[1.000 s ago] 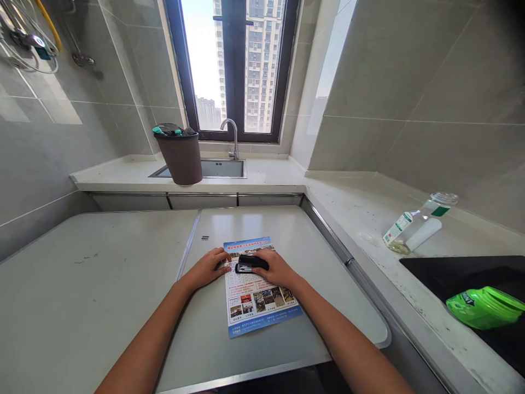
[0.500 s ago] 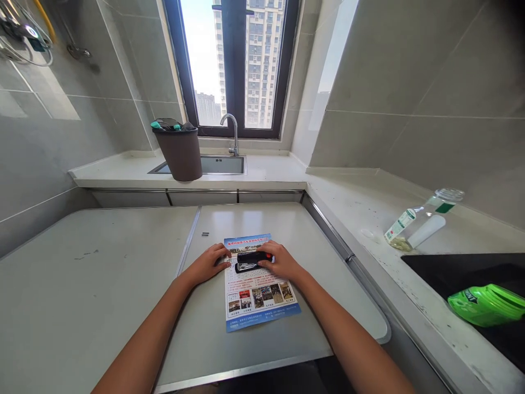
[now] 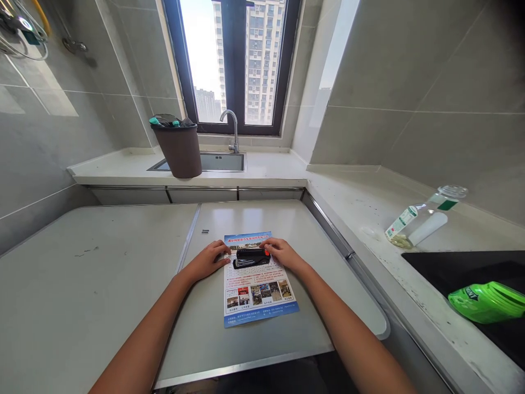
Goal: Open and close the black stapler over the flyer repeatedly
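A printed flyer (image 3: pixel 262 314) with a blue bottom band and small photos lies flat on the grey table. On its upper part rests a black stapler (image 3: pixel 251 257) with a red patch at its right end. My left hand (image 3: pixel 209 259) lies at the flyer's left edge, fingers apart, with the tips close to the stapler's left end. The fingers of my right hand (image 3: pixel 283 253) are at the stapler's red end and appear to pinch it. Staple strips (image 3: pixel 205 231) lie on the table beyond my left hand.
A brown bin (image 3: pixel 178 150) stands by the sink (image 3: pixel 223 162) and faucet (image 3: pixel 234 131) at the back. Along the right counter are a clear bottle (image 3: pixel 422 219), a black panel (image 3: pixel 492 265) and a green packet (image 3: pixel 486 302). The table's front metal edge runs between my forearms.
My right hand has shifted from around the stapler's body to its right end, uncovering more of it and the red patch. My left hand stays at the flyer's edge.
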`<state>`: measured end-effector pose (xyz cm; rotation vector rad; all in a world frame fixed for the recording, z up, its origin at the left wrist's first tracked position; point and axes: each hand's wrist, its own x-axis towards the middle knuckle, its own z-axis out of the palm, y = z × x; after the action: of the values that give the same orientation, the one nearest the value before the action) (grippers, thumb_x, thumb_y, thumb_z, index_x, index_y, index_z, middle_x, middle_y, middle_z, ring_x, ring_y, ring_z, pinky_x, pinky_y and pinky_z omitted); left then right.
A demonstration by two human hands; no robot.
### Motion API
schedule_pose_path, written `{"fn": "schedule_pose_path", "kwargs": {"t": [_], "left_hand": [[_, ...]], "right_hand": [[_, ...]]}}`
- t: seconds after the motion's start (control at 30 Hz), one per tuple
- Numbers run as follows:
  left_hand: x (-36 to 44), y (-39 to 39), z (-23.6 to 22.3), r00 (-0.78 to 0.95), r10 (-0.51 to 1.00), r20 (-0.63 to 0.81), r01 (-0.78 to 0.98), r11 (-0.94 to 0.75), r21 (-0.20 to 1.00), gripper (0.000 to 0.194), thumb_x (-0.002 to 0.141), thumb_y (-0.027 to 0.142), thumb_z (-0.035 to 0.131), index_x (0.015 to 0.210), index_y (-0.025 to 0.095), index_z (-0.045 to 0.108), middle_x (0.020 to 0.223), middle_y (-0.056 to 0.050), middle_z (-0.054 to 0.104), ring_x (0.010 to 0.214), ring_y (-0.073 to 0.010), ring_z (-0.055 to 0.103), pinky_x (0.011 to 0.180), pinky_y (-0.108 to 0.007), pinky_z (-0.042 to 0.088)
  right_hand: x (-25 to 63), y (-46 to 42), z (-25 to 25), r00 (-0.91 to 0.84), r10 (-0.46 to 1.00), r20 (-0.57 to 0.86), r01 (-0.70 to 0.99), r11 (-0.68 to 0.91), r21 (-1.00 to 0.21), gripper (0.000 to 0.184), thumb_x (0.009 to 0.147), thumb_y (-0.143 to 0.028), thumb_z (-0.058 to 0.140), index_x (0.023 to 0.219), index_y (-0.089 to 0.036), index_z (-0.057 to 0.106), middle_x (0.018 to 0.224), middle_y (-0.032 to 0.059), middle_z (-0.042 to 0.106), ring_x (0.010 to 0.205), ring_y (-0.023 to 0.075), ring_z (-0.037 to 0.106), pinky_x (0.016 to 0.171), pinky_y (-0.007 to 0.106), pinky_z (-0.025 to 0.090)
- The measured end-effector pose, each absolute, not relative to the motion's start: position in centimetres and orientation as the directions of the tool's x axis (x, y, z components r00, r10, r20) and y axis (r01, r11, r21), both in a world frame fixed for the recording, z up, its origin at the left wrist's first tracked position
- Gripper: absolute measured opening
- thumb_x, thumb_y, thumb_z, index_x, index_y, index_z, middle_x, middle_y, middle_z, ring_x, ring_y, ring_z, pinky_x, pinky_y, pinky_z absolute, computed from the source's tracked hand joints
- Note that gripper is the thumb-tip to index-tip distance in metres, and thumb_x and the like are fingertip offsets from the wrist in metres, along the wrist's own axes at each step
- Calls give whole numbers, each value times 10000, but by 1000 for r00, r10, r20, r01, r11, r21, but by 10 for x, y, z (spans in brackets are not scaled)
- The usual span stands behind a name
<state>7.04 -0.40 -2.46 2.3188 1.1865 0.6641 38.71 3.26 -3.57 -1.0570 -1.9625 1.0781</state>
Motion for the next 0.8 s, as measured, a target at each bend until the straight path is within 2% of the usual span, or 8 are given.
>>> {"fn": "schedule_pose_path", "kwargs": {"t": [0.1, 0.17, 0.33, 0.43, 0.5, 0.57, 0.67, 0.8], "left_hand": [[71, -4, -25, 516, 830, 211, 616, -531, 582, 201, 927, 370, 586, 1059, 247, 674, 1090, -78, 606, 1000, -253, 577, 891, -375, 461], [71, -4, -24, 514, 832, 208, 618, -527, 583, 198, 925, 367, 590, 1058, 245, 672, 1093, -79, 605, 994, -253, 578, 886, -374, 463], [71, -5, -23, 510, 840, 187, 630, -512, 584, 233, 927, 376, 583, 1090, 233, 665, 1123, -87, 598, 1013, -254, 572, 897, -376, 464], [71, -5, -23, 509, 842, 178, 627, -504, 593, 238, 951, 361, 534, 1099, 223, 661, 1129, -85, 598, 1026, -247, 568, 902, -369, 463], [70, -3, -24, 506, 844, 177, 622, -499, 604, 254, 984, 316, 453, 1084, 216, 664, 1120, -85, 603, 1039, -241, 564, 912, -366, 457], [69, -1, -26, 501, 846, 181, 618, -496, 610, 293, 999, 269, 391, 1064, 210, 670, 1111, -86, 609, 1044, -236, 561, 919, -366, 452], [67, 2, -29, 500, 846, 186, 616, -498, 610, 305, 995, 240, 379, 1048, 206, 677, 1095, -85, 617, 1037, -234, 557, 925, -368, 447], [66, 3, -29, 500, 843, 198, 608, -504, 613, 302, 989, 231, 388, 1044, 205, 684, 1085, -84, 629, 1024, -231, 561, 928, -362, 446]], "right_hand": [[388, 36, -46, -471, 882, -19, 290, 134, -948, 365, 899, -472, 509, 1026, -185, 696, 569, -37, 592, 385, 104, 459, 414, 222, 345], [388, 36, -50, -483, 873, -73, 271, 70, -960, 383, 891, -477, 509, 1070, -181, 673, 430, -80, 476, 321, 109, 418, 364, 203, 289], [387, 33, -52, -501, 860, -94, 249, 39, -968, 397, 883, -473, 520, 1116, -176, 642, 354, -114, 393, 271, 111, 390, 320, 186, 249], [388, 32, -48, -495, 863, -99, 235, 23, -972, 391, 862, -476, 570, 1105, -180, 653, 452, -91, 492, 269, 83, 364, 307, 195, 228], [387, 32, -45, -469, 879, -86, 232, 29, -972, 368, 846, -466, 604, 1076, -187, 672, 610, -37, 622, 293, 60, 362, 311, 202, 231], [387, 33, -43, -444, 895, -47, 239, 68, -969, 324, 835, -429, 625, 1043, -191, 694, 790, 17, 704, 348, 52, 400, 345, 206, 280], [386, 34, -41, -428, 903, 49, 252, 171, -953, 251, 822, -356, 639, 989, -190, 723, 954, 51, 730, 522, 93, 542, 490, 228, 421], [387, 33, -36, -368, 912, 181, 282, 295, -913, 227, 855, -364, 634, 958, -187, 733, 923, 39, 718, 707, 153, 608, 679, 285, 485]]}}
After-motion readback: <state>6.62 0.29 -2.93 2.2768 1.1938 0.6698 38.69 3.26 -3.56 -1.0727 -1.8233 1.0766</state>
